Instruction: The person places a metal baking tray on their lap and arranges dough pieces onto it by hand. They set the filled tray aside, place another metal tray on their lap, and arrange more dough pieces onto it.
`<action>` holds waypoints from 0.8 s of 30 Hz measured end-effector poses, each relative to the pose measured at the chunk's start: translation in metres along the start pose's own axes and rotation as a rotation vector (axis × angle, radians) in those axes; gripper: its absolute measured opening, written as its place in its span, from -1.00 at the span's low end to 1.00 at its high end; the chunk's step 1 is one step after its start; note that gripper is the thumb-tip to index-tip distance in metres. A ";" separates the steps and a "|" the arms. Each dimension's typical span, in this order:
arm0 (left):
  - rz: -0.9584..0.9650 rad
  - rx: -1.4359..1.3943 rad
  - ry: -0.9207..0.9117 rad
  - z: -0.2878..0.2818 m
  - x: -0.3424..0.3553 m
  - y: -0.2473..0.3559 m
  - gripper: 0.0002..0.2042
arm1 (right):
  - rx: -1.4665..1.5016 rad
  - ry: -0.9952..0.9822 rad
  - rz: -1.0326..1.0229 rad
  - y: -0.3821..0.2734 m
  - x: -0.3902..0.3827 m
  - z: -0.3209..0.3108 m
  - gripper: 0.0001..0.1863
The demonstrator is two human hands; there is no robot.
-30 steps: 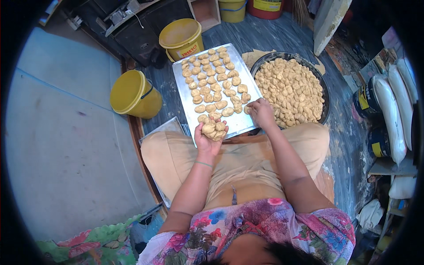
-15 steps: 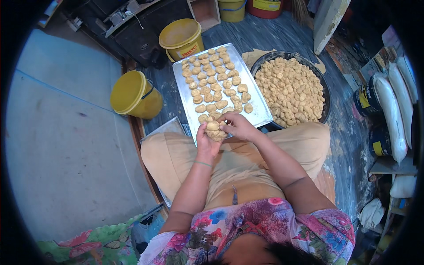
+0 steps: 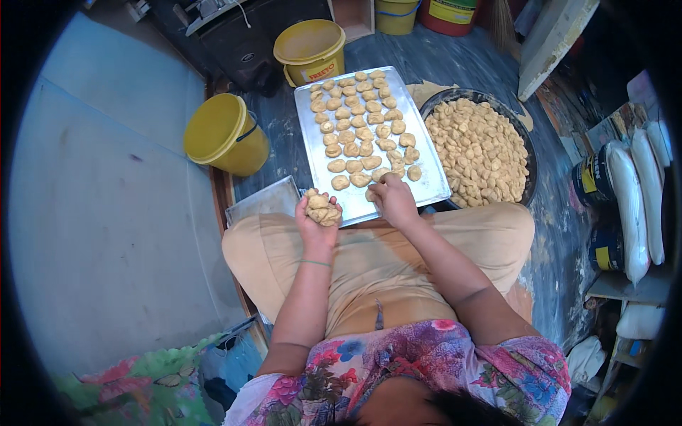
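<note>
My left hand is cupped around a cluster of tan dough pieces at the near left corner of the tray. Over the near edge of the silver baking tray, my right hand pinches one dough piece, low at the front of the rows. Whether that piece touches the metal is hard to see. Rows of dough pieces cover much of the tray. To its right, a wide black round pan is heaped with many similar dough pieces.
Yellow buckets stand left of and behind the tray. A second metal tray lies by my left knee. Shelves with white filled bags and dark tubs line the right side. A pale wall bounds the left.
My hands have separated: the left moved left with the dough cluster, while the right moved right and took one piece to the tray's near edge. The whole view has shifted slightly.
</note>
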State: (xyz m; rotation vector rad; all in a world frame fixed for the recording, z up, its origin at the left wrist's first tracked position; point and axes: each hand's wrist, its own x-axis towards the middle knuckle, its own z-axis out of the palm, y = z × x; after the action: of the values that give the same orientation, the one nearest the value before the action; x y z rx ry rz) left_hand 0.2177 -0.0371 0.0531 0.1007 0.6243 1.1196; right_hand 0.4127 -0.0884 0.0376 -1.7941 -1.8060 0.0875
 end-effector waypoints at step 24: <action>-0.024 0.227 0.044 0.005 0.005 -0.008 -0.75 | 0.768 -0.238 0.074 -0.021 0.033 0.024 -0.72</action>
State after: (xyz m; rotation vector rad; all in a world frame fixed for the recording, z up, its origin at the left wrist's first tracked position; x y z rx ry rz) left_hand 0.2284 -0.0350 0.0523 0.2633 0.7894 1.0276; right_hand 0.3861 -0.0513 0.0379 -1.3168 -1.5412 0.9231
